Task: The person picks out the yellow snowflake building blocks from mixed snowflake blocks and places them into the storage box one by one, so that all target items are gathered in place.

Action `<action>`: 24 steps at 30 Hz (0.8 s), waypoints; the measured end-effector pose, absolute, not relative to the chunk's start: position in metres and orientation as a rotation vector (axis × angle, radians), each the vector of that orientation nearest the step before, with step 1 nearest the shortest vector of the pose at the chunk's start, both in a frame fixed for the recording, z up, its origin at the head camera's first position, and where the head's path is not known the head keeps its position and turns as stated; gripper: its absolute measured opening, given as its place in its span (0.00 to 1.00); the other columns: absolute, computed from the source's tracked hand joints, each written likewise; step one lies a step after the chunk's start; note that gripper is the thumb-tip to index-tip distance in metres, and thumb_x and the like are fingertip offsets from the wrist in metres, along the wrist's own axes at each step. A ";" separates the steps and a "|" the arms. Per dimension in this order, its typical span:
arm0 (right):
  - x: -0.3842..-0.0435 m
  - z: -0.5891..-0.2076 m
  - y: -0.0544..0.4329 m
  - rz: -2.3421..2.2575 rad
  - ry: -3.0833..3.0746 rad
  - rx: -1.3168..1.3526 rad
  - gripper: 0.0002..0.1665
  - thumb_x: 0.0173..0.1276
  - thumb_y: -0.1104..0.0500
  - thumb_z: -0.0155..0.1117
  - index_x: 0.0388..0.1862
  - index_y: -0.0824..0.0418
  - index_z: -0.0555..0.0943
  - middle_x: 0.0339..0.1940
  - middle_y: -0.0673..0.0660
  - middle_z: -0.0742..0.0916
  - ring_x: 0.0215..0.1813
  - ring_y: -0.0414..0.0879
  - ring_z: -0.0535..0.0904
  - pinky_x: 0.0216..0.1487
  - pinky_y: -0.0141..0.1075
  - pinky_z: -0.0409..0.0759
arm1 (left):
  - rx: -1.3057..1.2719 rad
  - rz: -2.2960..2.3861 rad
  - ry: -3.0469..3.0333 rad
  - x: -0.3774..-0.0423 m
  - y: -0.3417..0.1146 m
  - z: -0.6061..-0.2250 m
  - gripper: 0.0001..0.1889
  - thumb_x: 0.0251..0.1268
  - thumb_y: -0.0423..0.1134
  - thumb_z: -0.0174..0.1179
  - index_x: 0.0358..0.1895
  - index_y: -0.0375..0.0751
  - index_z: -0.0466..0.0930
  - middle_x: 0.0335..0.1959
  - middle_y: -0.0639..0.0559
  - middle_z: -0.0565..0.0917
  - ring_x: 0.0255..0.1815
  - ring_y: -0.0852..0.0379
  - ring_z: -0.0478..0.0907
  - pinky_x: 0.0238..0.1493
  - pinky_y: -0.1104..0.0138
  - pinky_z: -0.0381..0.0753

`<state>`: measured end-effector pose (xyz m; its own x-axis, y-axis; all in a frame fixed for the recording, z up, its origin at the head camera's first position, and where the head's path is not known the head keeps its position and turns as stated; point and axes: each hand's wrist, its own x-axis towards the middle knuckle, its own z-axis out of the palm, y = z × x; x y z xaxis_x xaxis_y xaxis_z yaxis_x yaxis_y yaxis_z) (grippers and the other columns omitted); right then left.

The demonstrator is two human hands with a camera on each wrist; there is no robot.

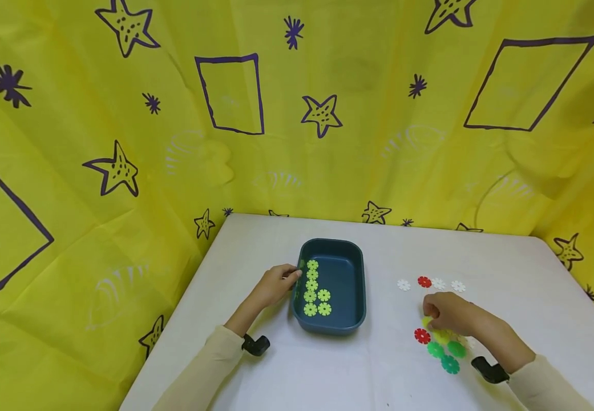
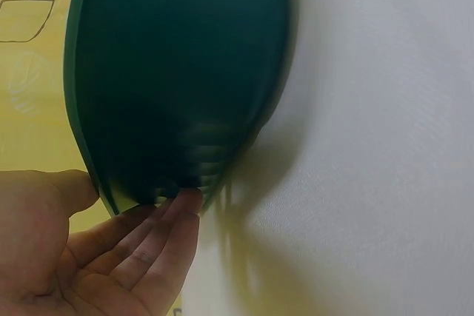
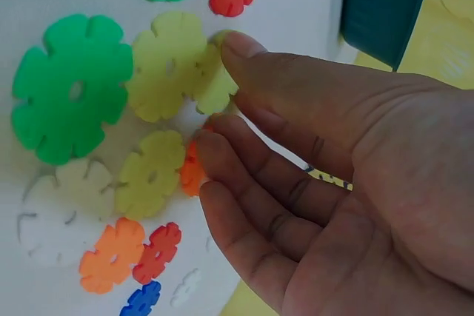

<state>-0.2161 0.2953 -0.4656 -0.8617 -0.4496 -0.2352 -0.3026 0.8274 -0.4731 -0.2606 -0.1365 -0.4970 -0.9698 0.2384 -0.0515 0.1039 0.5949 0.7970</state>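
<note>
My left hand (image 1: 275, 284) grips the left rim of a dark teal plastic basin (image 1: 345, 285), thumb and fingers on either side of its wall in the left wrist view. Yellow-green notched flower discs (image 1: 311, 284) lie inside it along the left side. Over a loose group of discs at the right, my right hand (image 1: 451, 313) pinches a small yellow flower disc (image 3: 215, 88) between thumb and fingers. Another yellow disc (image 3: 164, 64) lies right behind it, beside a large green disc (image 3: 70, 90). The palm hides part of the group in the head view.
Beyond the right hand lie a red disc (image 1: 424, 282) and several white discs (image 1: 403, 285). Orange (image 3: 112, 257) and blue (image 3: 141, 300) discs show in the right wrist view. A yellow patterned curtain (image 1: 297, 154) surrounds the white table (image 1: 276, 371).
</note>
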 end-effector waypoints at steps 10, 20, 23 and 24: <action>-0.214 -0.470 0.292 -0.611 2.671 -0.525 0.16 0.64 0.62 0.79 0.38 0.58 0.76 0.29 0.51 0.74 0.35 0.46 0.70 0.34 0.33 0.68 | 0.287 1.331 2.664 -0.260 -0.136 -0.498 0.23 0.85 0.48 0.53 0.66 0.32 0.80 0.61 0.38 0.85 0.61 0.42 0.84 0.60 0.51 0.86; -0.217 -0.463 0.297 -0.623 2.638 -0.481 0.13 0.65 0.64 0.77 0.36 0.58 0.78 0.28 0.51 0.76 0.36 0.46 0.72 0.34 0.34 0.70 | 0.281 1.313 2.672 -0.260 -0.135 -0.496 0.24 0.85 0.50 0.53 0.66 0.32 0.80 0.61 0.38 0.85 0.60 0.43 0.85 0.59 0.53 0.86; -0.219 -0.462 0.298 -0.617 2.623 -0.460 0.11 0.66 0.64 0.77 0.35 0.58 0.80 0.29 0.51 0.76 0.37 0.46 0.72 0.35 0.34 0.71 | 0.286 1.318 2.668 -0.260 -0.136 -0.496 0.24 0.85 0.49 0.53 0.66 0.32 0.80 0.61 0.38 0.85 0.59 0.43 0.85 0.59 0.54 0.87; -0.220 -0.462 0.299 -0.615 2.620 -0.469 0.11 0.66 0.64 0.76 0.35 0.57 0.80 0.29 0.51 0.76 0.37 0.46 0.72 0.35 0.34 0.70 | 0.288 1.318 2.667 -0.260 -0.137 -0.495 0.24 0.85 0.50 0.53 0.66 0.32 0.80 0.61 0.38 0.85 0.59 0.43 0.85 0.58 0.54 0.87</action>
<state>-0.2198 0.2986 -0.4622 -0.8608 -0.4051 -0.3082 -0.2257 0.8465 -0.4822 -0.2596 -0.1365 -0.4952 -0.9699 0.2380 -0.0511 0.1039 0.5947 0.7972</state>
